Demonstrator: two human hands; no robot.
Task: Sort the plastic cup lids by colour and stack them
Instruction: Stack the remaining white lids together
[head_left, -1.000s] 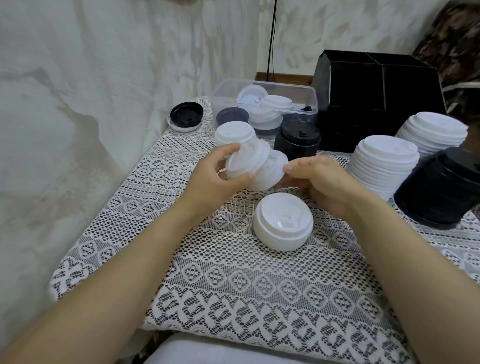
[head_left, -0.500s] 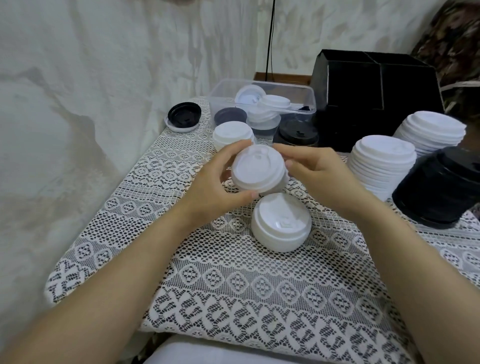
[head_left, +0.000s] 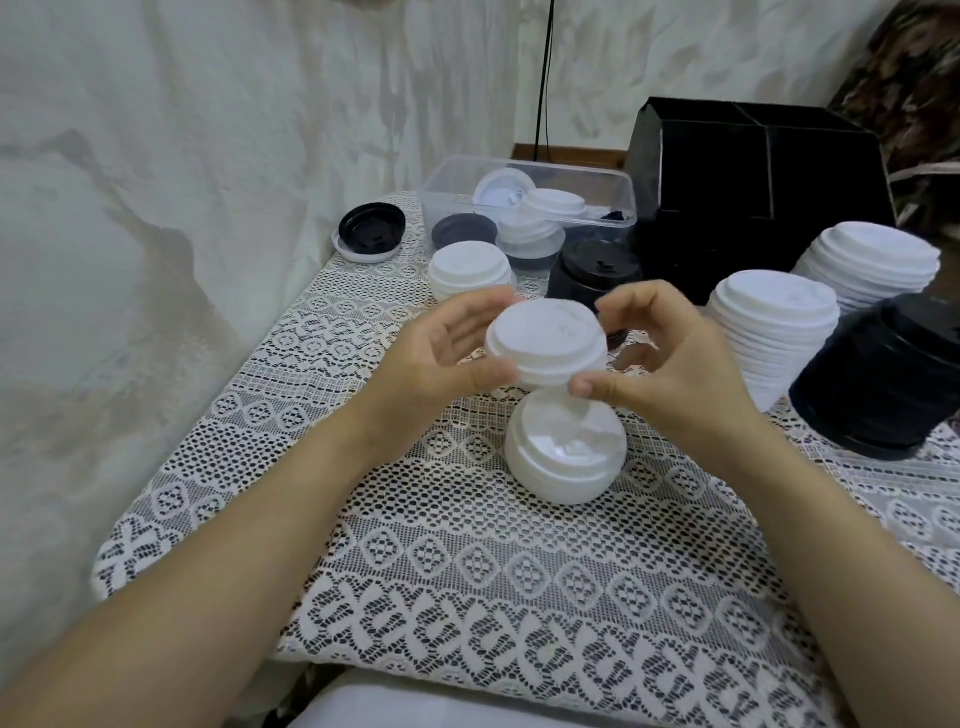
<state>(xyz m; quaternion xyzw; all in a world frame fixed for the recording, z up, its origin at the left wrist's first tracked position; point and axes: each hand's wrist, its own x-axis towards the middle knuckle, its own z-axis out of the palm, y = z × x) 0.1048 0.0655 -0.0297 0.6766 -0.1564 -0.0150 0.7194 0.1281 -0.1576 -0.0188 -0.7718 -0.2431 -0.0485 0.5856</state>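
A small stack of white lids (head_left: 545, 343) is held level in the air between both hands. My left hand (head_left: 441, 358) grips its left side with thumb and fingers. My right hand (head_left: 670, 358) pinches its right side, thumb at the front rim. Directly below, a short stack of white lids (head_left: 563, 452) stands on the lace tablecloth (head_left: 467, 561). Behind are another white stack (head_left: 470, 270) and a black stack (head_left: 595, 273). At the right stand two tall white stacks (head_left: 774, 332) (head_left: 872, 267) and a tall black stack (head_left: 883, 374).
A clear plastic tub (head_left: 530, 208) at the back holds loose white and dark lids. A black lid on a white one (head_left: 371, 231) lies at the back left. A black box (head_left: 753, 171) stands behind the stacks. The wall runs close along the left.
The white lids in my hands went from tilted and splayed to one level stack, and moved nearer, above the short white stack on the table.
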